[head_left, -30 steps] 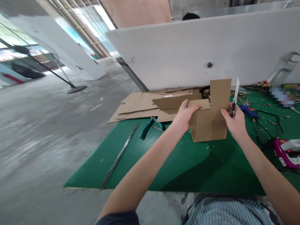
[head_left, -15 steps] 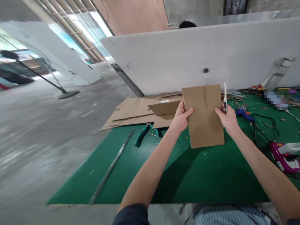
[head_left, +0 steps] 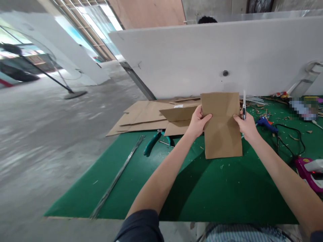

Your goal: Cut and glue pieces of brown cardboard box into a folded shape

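Observation:
Between my hands I hold a piece of brown cardboard (head_left: 222, 134) upright above the green tabletop. My left hand (head_left: 198, 121) grips its left edge, thumb on the near face and fingers behind. On the opposite edge, my right hand (head_left: 246, 124) pinches the cardboard with its thumb in front. A utility knife (head_left: 244, 109) is also in my right hand, its pale blade pointing up beside the cardboard. Folded cardboard sheets (head_left: 143, 116) lie behind my left hand. Teal-handled pliers (head_left: 152, 145) rest on the table left of my left forearm.
A bundle of thin wires (head_left: 118, 174) lies on the left of the green table (head_left: 83, 198). To the right are a blue glue gun (head_left: 266, 124) with a black cord, a magenta power strip (head_left: 309, 173) and scattered scraps. A white panel (head_left: 176, 64) stands along the back.
The slit line at the cardboard's top no longer shows, and a faint horizontal crease is visible across its face. Both hands keep their grip. The view has shifted slightly.

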### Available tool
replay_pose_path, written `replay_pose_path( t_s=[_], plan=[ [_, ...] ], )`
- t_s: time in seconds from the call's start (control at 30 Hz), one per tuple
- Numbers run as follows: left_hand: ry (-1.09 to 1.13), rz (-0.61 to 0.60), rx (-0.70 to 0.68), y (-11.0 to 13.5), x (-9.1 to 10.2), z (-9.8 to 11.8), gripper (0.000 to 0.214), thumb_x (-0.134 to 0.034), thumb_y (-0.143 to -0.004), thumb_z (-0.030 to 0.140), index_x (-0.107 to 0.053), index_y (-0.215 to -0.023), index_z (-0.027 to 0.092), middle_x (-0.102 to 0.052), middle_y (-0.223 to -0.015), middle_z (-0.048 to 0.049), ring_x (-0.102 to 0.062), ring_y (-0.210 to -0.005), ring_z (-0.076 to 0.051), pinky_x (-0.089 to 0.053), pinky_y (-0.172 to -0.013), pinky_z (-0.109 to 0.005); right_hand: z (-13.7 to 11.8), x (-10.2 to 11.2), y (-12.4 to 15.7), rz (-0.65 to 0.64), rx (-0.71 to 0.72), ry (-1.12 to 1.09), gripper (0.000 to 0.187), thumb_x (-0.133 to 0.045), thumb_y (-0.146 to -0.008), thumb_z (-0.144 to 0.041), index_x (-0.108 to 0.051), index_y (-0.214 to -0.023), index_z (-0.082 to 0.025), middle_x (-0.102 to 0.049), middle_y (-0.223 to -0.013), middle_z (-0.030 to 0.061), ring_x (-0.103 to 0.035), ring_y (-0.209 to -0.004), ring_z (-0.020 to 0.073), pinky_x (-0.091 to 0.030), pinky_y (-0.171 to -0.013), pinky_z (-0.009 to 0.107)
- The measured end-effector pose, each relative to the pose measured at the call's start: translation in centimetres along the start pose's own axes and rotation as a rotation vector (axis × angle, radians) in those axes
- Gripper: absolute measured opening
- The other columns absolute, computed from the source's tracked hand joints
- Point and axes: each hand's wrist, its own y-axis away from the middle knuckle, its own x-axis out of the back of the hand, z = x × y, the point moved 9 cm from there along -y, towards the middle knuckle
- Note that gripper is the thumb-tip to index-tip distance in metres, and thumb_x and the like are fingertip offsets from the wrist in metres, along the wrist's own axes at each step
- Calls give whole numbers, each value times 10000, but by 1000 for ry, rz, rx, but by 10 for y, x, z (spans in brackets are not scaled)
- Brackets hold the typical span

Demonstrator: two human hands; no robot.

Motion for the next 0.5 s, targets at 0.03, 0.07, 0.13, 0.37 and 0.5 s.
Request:
replay_pose_path(
  t_s=[0.03, 0.07, 0.13, 0.37, 0.5],
  plan=[
    [-16, 5, -7, 0, 0, 2, 452, -739, -713, 257, -526, -1110, 224, -639, -1198, -84, -639, -1050, -219, -519, -891, -355, 0, 0, 0, 4, -17, -15, 242, -663, -684, -379, -581, -835, -209, -619, -741, -3, -570, -712, 170, -461, -674, 338],
    [-26, 11, -8, 0, 1, 2, 450, -740, -710, 258, -526, -1103, 222, -644, -1190, -85, -640, -1052, -222, -519, -892, -357, 1, 0, 0, 8, -41, -32, 242, -671, -677, -367, -580, -838, -211, -614, -740, -5, -567, -706, 168, -460, -663, 335],
    [-31, 12, 3, 0, 1, 2, 450, -742, -705, 258, -523, -1096, 218, -665, -1148, -84, -650, -1030, -222, -521, -886, -359, 4, -1, 1, 11, -118, -72, 247, -687, -662, -337, -575, -846, -216, -604, -739, -12, -557, -685, 157, -451, -623, 312],
    [-94, -50, -5, -3, 4, 0, 418, -751, -701, 266, -537, -1055, 205, -697, -1037, -54, -673, -947, -195, -535, -833, -322, 7, -5, 12, -16, -308, -125, 234, -689, -689, -323, -534, -834, -222, -477, -615, -68, -380, -466, 74, -241, -398, 207],
    [-146, -108, -14, -3, 2, 2, 396, -749, -706, 266, -542, -1035, 191, -699, -983, -41, -674, -903, -178, -537, -815, -312, 9, -5, 16, -20, -353, -127, 255, -701, -691, -302, -502, -830, -224, -410, -604, -85, -312, -438, 52, -153, -359, 192]
  ],
)
